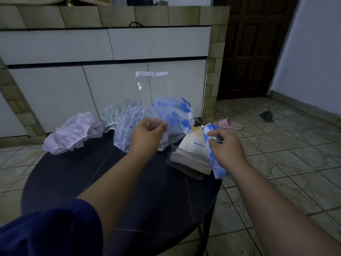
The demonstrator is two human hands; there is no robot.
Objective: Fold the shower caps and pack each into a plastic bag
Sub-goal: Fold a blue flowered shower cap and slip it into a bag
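— Blue sleeve [46,231] bunched at the left elbow, nearest of all, then both bare forearms reach out over the dark round table [77,182]. What does each hand have?

— Her right hand [224,146] has its fingers curled round a folded blue-flowered shower cap [215,163], which sticks out above and below the fist. Left hand [147,134] pinches the bottom of a clear plastic bag [151,89] between thumb and curled fingers; the bag stands up from the pinch, its white strip at the top.

— So the mouth is up by that strip?

— I think so, though the film is too clear to be sure. By my reckoning the step is getting the folded cap into the bag. She would do well to keep the fold squeezed tight so it does not spring open, work the mouth apart first, and feed a narrow end in.

— And past the hands?

— Just under the right hand lies a cream packet with a barcode label [193,154] on something dark and flat. Behind the left hand, a loose blue-flowered shower cap [173,115], a white shower cap with small blue print [127,126], a greenish shower cap [116,113] and a pink shower cap [73,133] at the table's far edge, all unfolded.

— The room?

— White cabinet doors [103,85] under a tiled counter [118,15], a pink slipper [228,124] on the tiled floor [276,145], and a dark wooden door [252,43] to the right.
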